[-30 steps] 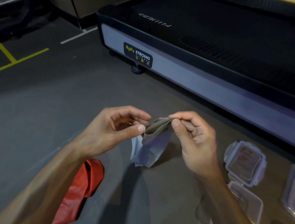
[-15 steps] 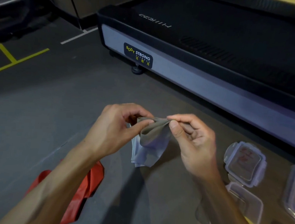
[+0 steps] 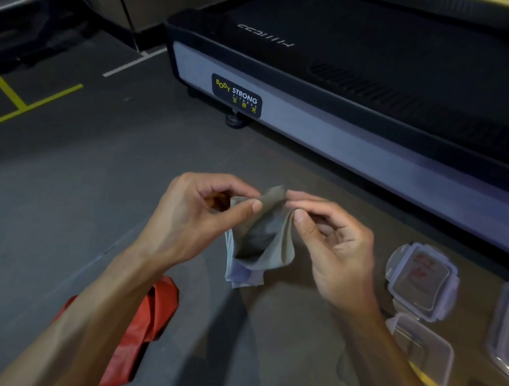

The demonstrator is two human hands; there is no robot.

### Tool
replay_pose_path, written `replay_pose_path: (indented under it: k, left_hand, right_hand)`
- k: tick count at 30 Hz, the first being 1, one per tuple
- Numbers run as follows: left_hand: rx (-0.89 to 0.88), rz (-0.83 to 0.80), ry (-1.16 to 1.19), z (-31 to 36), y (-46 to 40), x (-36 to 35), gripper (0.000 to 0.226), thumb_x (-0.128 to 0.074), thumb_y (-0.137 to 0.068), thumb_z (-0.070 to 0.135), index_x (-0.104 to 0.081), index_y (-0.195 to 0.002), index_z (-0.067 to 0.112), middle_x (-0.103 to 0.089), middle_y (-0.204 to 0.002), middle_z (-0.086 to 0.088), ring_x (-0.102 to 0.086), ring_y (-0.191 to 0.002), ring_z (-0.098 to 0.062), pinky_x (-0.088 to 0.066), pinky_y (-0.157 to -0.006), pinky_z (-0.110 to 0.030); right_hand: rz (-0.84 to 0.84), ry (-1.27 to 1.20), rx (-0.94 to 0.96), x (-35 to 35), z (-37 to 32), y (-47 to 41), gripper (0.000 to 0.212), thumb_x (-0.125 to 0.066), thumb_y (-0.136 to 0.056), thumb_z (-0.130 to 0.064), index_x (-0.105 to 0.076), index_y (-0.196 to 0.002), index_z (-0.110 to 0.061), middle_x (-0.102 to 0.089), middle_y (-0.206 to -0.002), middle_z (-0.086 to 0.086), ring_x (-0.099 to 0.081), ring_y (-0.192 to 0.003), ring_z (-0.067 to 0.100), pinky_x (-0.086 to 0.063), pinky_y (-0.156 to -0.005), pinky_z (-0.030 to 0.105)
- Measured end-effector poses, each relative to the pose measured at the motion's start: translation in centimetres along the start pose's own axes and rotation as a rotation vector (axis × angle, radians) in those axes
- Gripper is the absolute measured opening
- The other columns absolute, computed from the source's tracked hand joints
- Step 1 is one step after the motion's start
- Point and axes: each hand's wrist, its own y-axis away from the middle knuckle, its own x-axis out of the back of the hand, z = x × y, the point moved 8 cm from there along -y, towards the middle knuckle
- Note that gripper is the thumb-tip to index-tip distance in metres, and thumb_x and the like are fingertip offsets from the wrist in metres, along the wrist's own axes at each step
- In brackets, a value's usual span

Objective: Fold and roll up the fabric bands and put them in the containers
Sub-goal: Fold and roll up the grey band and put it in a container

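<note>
Two hands, left hand (image 3: pixel 193 215) and right hand (image 3: pixel 334 248), pinching grey band (image 3: pixel 258 239) by its top edge, mid-air above floor (image 3: pixel 63 208). Loose lower folds, probably slippery: could spring open or drop short of open container (image 3: pixel 426 349).

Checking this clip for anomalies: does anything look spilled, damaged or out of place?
Nothing stands out. Both hands, left hand and right hand, pinch the grey band mid-fold. The red band lies loose on the floor, not yet rolled. An open container sits beside its lid.
</note>
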Motion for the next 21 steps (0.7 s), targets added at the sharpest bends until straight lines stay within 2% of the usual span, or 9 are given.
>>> replay_pose_path:
  k: [3, 5, 9, 13, 21]
  left_hand:
    - [-0.053, -0.015, -0.011, 0.5, 0.1, -0.2, 0.005, -0.078, -0.090, 0.030, -0.080, -0.095, 0.029, -0.076, -0.089, 0.002, -0.069, -0.076, -0.023, -0.055, -0.069, -0.048]
    - [-0.078, -0.011, -0.009, 0.8, 0.2, -0.2, 0.007, -0.078, -0.089, 0.027, -0.081, -0.095, 0.025, -0.075, -0.087, 0.002, -0.068, -0.075, -0.021, -0.053, -0.068, -0.047]
    - [-0.102, -0.006, -0.014, 1.0, 0.3, -0.4, 0.007, -0.078, -0.089, 0.025, -0.080, -0.095, 0.022, -0.075, -0.089, 0.001, -0.069, -0.079, -0.024, -0.053, -0.069, -0.049]
    - [-0.111, -0.032, 0.033, 1.2, 0.5, -0.8, 0.008, -0.078, -0.089, 0.019, -0.080, -0.096, 0.015, -0.077, -0.101, 0.000, -0.074, -0.093, -0.025, -0.056, -0.078, -0.053]
    - [-0.132, -0.054, 0.034, 1.9, 0.8, -1.4, 0.009, -0.077, -0.089, 0.015, -0.079, -0.097, 0.011, -0.077, -0.105, 0.001, -0.074, -0.099, -0.022, -0.057, -0.084, -0.052]
  right_hand:
    - [-0.062, -0.012, -0.029, -0.5, 0.0, -0.1, 0.016, -0.065, -0.094, 0.002, -0.075, -0.104, -0.007, -0.072, -0.124, 0.007, -0.067, -0.121, 0.022, -0.052, -0.099, 0.031]
    - [-0.047, -0.026, -0.049, -0.6, 0.2, -0.1, 0.016, -0.066, -0.095, 0.001, -0.076, -0.103, -0.007, -0.072, -0.124, 0.007, -0.067, -0.121, 0.022, -0.052, -0.098, 0.032]
    - [0.012, -0.058, -0.068, -0.6, 0.2, -0.2, 0.016, -0.066, -0.095, 0.001, -0.076, -0.100, -0.009, -0.074, -0.119, 0.006, -0.069, -0.117, 0.022, -0.054, -0.096, 0.035]
    - [0.042, -0.044, -0.072, -0.7, 0.0, -0.2, 0.014, -0.067, -0.094, 0.003, -0.076, -0.099, -0.007, -0.076, -0.114, 0.007, -0.071, -0.113, 0.023, -0.055, -0.100, 0.042]
    - [0.116, 0.001, -0.089, -0.9, -0.1, -0.1, 0.014, -0.070, -0.093, 0.001, -0.077, -0.096, -0.011, -0.078, -0.105, 0.002, -0.073, -0.105, 0.020, -0.056, -0.097, 0.042]
